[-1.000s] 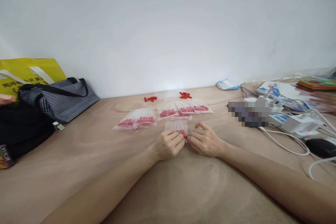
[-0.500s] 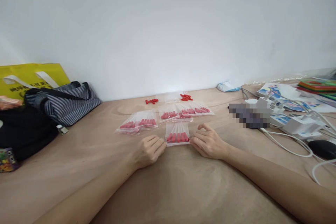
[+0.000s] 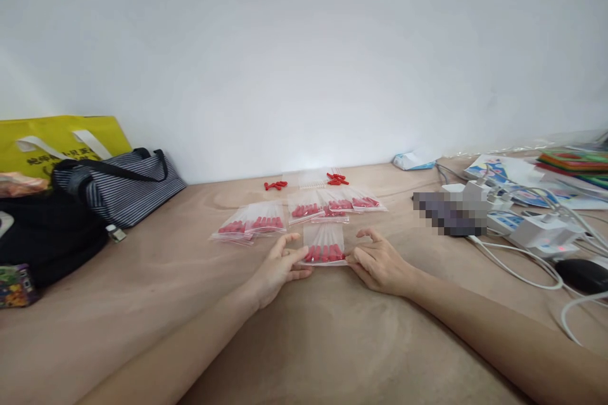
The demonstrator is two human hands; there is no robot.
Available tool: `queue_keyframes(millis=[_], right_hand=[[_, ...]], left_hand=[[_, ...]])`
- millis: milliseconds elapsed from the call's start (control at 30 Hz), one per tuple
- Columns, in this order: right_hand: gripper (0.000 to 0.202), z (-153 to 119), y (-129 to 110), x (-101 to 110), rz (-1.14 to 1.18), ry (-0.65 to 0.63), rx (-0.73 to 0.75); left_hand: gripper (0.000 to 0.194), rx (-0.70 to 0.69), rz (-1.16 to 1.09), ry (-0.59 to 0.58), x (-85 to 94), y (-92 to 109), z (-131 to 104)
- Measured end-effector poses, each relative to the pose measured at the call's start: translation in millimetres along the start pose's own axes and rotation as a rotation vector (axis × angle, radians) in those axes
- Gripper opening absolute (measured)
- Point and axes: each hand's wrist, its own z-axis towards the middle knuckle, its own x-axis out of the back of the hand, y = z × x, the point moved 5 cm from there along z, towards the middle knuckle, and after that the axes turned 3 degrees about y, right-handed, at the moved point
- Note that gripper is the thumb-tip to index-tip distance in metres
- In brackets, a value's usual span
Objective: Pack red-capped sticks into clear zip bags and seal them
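Observation:
A small clear zip-lock bag [image 3: 323,235] lies in front of me with several red, capsule-like pieces [image 3: 325,254] in a row along its near edge. My left hand [image 3: 281,269] pinches the near left corner, thumb on top and fingers below, the index finger raised. At the near right corner my right hand [image 3: 377,264] grips the bag between thumb and bent fingers. Beyond it are more filled bags, a pair [image 3: 265,215] at the left and an overlapping group [image 3: 306,204] at the centre. Loose red pieces lie farther back in a left pile [image 3: 275,185] and a right pile [image 3: 337,180].
A flat clear bag [image 3: 311,178] lies between the loose piles. To the left stand a striped bag [image 3: 123,183] and a yellow bag [image 3: 107,133]. Rightward are a blurred-out dark object [image 3: 446,214], white chargers [image 3: 541,231], cables and a black mouse [image 3: 582,273]. A wall rises behind.
My left hand has turned and opened out from a closed curl, its thumb now on the bag's corner. The bag has shifted slightly right and nearer; my right hand stays at its corner.

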Motion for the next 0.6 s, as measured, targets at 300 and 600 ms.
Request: queue_keyframes(millis=[300,600], right_hand=[[0.012,4.7,-7.9,-2.6,0.203,-0.142,0.006],[0.015,0.9,1.7,-7.7,0.204,-0.227,-0.103]], left_hand=[[0.04,-0.062,0.011,-0.041,0.2,-8.0,-8.3],[0.025,-0.297,0.236,0.237,26.9,54.2,54.9]])
